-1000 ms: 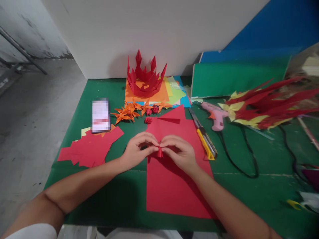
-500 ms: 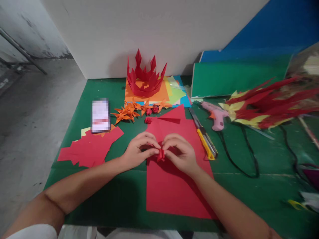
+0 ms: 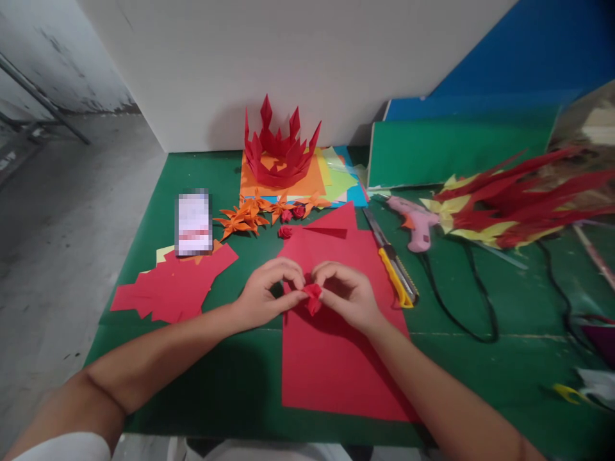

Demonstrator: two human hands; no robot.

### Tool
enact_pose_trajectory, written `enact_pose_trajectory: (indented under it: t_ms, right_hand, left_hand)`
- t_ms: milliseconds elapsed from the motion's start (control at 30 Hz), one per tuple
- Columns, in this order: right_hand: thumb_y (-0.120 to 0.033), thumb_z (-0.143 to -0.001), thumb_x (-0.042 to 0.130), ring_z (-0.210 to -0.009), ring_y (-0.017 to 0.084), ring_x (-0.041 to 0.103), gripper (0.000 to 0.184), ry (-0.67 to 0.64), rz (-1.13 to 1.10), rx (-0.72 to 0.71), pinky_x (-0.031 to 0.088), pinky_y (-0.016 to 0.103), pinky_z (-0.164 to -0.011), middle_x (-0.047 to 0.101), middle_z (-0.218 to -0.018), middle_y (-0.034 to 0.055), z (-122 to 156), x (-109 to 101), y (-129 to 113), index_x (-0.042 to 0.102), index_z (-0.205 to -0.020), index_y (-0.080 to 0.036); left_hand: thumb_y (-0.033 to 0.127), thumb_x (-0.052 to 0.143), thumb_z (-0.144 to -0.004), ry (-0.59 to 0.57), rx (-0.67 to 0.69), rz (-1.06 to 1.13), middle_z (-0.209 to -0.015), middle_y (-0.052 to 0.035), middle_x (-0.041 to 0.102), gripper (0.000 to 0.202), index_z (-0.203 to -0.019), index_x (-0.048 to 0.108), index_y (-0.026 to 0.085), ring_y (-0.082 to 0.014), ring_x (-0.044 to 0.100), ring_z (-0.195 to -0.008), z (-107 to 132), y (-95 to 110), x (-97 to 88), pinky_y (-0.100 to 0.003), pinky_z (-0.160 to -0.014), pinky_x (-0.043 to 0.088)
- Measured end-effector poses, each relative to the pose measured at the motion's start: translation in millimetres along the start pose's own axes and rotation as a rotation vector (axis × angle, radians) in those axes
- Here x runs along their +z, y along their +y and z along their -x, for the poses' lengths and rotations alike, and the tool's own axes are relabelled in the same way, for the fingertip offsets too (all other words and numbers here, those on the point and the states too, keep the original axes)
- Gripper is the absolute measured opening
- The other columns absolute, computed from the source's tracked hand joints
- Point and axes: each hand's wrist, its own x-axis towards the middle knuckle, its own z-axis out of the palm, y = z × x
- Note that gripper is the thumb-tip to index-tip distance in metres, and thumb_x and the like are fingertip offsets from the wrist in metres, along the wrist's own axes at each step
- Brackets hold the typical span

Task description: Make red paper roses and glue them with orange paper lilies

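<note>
A small folded piece of red paper [image 3: 313, 298] is pinched between my two hands, its lower end narrowing to a point. My left hand [image 3: 269, 289] grips its left side with thumb and forefinger. On the other side my right hand [image 3: 350, 294] pinches it the same way. Beneath both hands lies a large red paper sheet [image 3: 336, 378], flat on the green table [image 3: 221, 384]. Just beyond my hands are small red paper roses [image 3: 285, 232] and several orange paper flowers [image 3: 245, 216].
A red paper crown [image 3: 278, 163] stands on coloured sheets at the back. Right of the red sheet lie a yellow box cutter [image 3: 394, 275] and a pink glue gun [image 3: 417, 221] with its black cord. Red scraps [image 3: 173, 288] and a pixelated phone-shaped object [image 3: 193, 223] lie left.
The folded red paper has turned between my fingertips, now showing a wider top and a pointed lower end. Both hands stay in nearly the same place.
</note>
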Motion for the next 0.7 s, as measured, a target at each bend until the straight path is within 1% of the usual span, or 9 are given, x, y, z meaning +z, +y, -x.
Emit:
enact_pose_trajectory:
  t_ms: [100, 167, 233, 300, 400, 467, 567, 633, 700]
  right_hand:
    - [-0.043, -0.078, 0.069, -0.058, 0.013, 0.054, 0.025, 0.0, -0.112, 0.129, 0.045, 0.026, -0.055, 0.055, -0.065, 0.0001, 0.4, 2.3, 0.8, 0.058, -0.073, -0.021]
    - [-0.046, -0.076, 0.07, -0.053, 0.012, 0.053, 0.029, 0.0, -0.161, 0.208, 0.044, 0.025, -0.052, 0.053, -0.061, -0.0015, 0.7, 3.5, 1.4, 0.057, -0.073, -0.021]
    - [-0.047, -0.073, 0.072, -0.05, 0.011, 0.052, 0.031, 0.016, -0.18, 0.268, 0.044, 0.025, -0.05, 0.053, -0.059, -0.0024, 0.8, 4.2, 2.1, 0.056, -0.072, -0.021]
    - [-0.047, -0.072, 0.073, -0.049, 0.01, 0.051, 0.032, 0.042, -0.187, 0.313, 0.044, 0.024, -0.048, 0.054, -0.059, -0.0028, 0.6, 4.2, 2.9, 0.056, -0.071, -0.02]
    - [-0.046, -0.07, 0.074, -0.048, 0.009, 0.052, 0.032, 0.061, -0.199, 0.357, 0.044, 0.023, -0.047, 0.054, -0.061, -0.0031, -0.4, 3.7, 3.9, 0.055, -0.07, -0.02]
    - [-0.045, -0.071, 0.074, -0.048, 0.009, 0.052, 0.031, 0.059, -0.205, 0.361, 0.044, 0.022, -0.046, 0.054, -0.062, -0.0031, -1.6, 3.6, 3.9, 0.056, -0.071, -0.02]
    - [-0.043, -0.073, 0.073, -0.054, 0.009, 0.053, 0.028, 0.066, -0.183, 0.286, 0.046, 0.023, -0.05, 0.054, -0.067, -0.0016, -4.1, 4.0, 2.8, 0.058, -0.071, -0.02]
    - [-0.042, -0.073, 0.073, -0.062, 0.011, 0.055, 0.026, 0.071, -0.157, 0.216, 0.047, 0.024, -0.054, 0.055, -0.071, -0.0002, -5.4, 4.3, 1.8, 0.059, -0.069, -0.02]
    - [-0.042, -0.074, 0.073, -0.06, 0.01, 0.054, 0.026, 0.069, -0.151, 0.219, 0.047, 0.023, -0.053, 0.054, -0.069, -0.0005, -6.0, 4.3, 1.2, 0.059, -0.069, -0.02]
  left_hand:
    - [0.019, 0.064, -0.081, 0.026, 0.014, 0.004, -0.078, -0.0045, 0.066, 0.008, -0.076, 0.058, 0.017, -0.013, 0.063, -0.078, 2.2, 0.5, 1.3, -0.026, -0.075, 0.049]
    - [0.021, 0.063, -0.082, 0.03, -0.042, 0.03, -0.079, -0.0051, 0.067, 0.008, -0.076, 0.059, 0.017, -0.0132, 0.063, -0.077, 3.9, -0.7, 2.5, -0.026, -0.074, 0.049]
    - [0.025, 0.063, -0.082, 0.026, -0.171, 0.103, -0.079, -0.0054, 0.067, 0.011, -0.077, 0.059, 0.017, -0.0131, 0.062, -0.076, 4.5, -2.4, 3.6, -0.026, -0.072, 0.048]
    - [0.032, 0.066, -0.08, 0.022, -0.353, 0.248, -0.076, -0.0036, 0.065, 0.018, -0.077, 0.059, 0.016, -0.0117, 0.061, -0.07, 3.3, -4.2, 4.5, -0.024, -0.068, 0.048]
    - [0.037, 0.076, -0.069, 0.005, -0.607, 0.494, -0.069, 0.0006, 0.061, 0.029, -0.075, 0.059, 0.014, -0.0094, 0.058, -0.063, -0.7, -5.7, 4.6, -0.023, -0.064, 0.047]
    - [0.036, 0.082, -0.06, -0.007, -0.731, 0.593, -0.068, 0.0013, 0.062, 0.034, -0.074, 0.06, 0.014, -0.0093, 0.059, -0.063, -3.1, -6.1, 4.3, -0.023, -0.065, 0.047]
    - [0.034, 0.087, -0.05, 0.017, -0.873, 0.655, -0.068, 0.0008, 0.065, 0.04, -0.073, 0.063, 0.013, -0.0089, 0.06, -0.063, -4.6, -7.0, 4.4, -0.023, -0.066, 0.047]
    - [0.032, 0.089, -0.047, 0.038, -0.924, 0.678, -0.068, 0.0009, 0.066, 0.041, -0.074, 0.065, 0.012, -0.0084, 0.06, -0.063, -4.4, -7.5, 5.0, -0.023, -0.066, 0.047]
    - [0.031, 0.089, -0.045, 0.053, -0.935, 0.704, -0.067, 0.0012, 0.067, 0.041, -0.075, 0.066, 0.012, -0.0082, 0.06, -0.063, -4.2, -7.6, 5.5, -0.022, -0.066, 0.048]
